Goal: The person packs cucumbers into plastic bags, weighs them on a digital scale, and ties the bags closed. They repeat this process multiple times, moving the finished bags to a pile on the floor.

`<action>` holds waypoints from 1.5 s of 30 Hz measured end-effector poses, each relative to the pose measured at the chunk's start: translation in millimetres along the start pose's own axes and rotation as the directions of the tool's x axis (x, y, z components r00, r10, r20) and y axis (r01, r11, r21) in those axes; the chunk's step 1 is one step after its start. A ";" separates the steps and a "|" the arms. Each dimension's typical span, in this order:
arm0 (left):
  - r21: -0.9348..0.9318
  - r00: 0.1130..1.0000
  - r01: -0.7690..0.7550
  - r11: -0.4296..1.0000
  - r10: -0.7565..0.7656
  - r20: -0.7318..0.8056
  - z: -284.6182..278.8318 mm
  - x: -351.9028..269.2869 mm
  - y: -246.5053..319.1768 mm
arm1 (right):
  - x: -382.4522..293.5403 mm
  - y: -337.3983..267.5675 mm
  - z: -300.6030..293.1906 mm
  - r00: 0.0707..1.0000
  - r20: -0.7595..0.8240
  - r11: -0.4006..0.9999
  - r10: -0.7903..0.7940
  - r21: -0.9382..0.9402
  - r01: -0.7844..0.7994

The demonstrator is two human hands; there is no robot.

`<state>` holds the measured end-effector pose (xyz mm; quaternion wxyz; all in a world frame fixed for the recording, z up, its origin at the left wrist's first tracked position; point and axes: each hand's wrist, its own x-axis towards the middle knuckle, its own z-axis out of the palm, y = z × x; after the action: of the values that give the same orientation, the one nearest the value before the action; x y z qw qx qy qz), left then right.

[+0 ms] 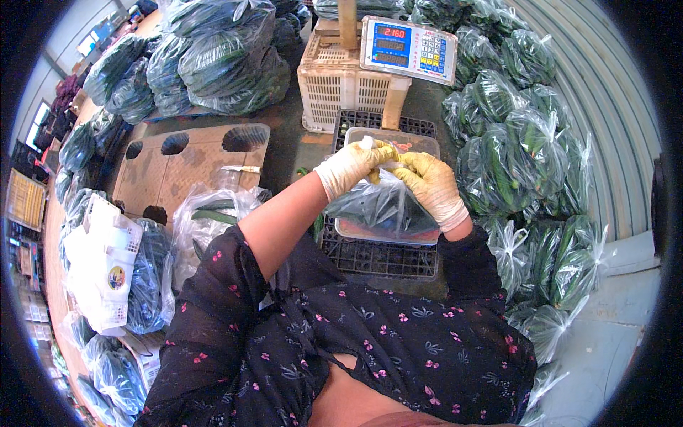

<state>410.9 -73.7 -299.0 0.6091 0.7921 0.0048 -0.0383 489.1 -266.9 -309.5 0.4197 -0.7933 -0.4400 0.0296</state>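
Both of my hands wear pale gloves with yellow fingers and meet at the gathered neck of a clear plastic bag point(384, 205). My left hand point(355, 163) pinches the bunched plastic, with a white tuft showing above its fingers. From the other side, my right hand point(429, 184) grips the neck close to my left fingertips. Dark green produce, likely cucumbers, fills the bag, which rests in a shallow clear tray point(347, 230) on the weighing scale. The scale's display panel point(408, 50), with lit red digits and a keypad, stands beyond my hands.
A white plastic crate point(341, 93) stands behind the scale, and black plastic grids point(373, 261) lie beneath the tray. Filled bags point(512, 165) line the right wall; more bags point(224, 64) are stacked far left. A knife point(241, 169) lies on a brown pallet point(187, 152). Nearby is an opened bag of cucumbers point(213, 213).
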 end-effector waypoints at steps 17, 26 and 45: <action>0.714 0.846 -0.350 0.606 0.532 -0.037 14.5 14.8 -24.1 | 48.8 109.0 38.6 0.900 0.361 0.947 -0.245 0.290 0.141; -0.555 0.886 0.261 0.790 -0.424 -0.188 6.2 11.8 -51.4 | 0.4 20.3 24.6 0.993 0.079 0.994 -0.087 0.069 0.081; -0.558 0.944 0.304 0.772 -0.323 0.069 14.3 19.0 -52.0 | -1.6 -5.9 6.4 0.925 -0.093 0.878 -0.369 -0.360 0.314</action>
<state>426.2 -74.9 -354.1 0.7996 0.5662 0.1571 -0.1239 481.5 -262.4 -310.1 0.3095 -0.7628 -0.5369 -0.1846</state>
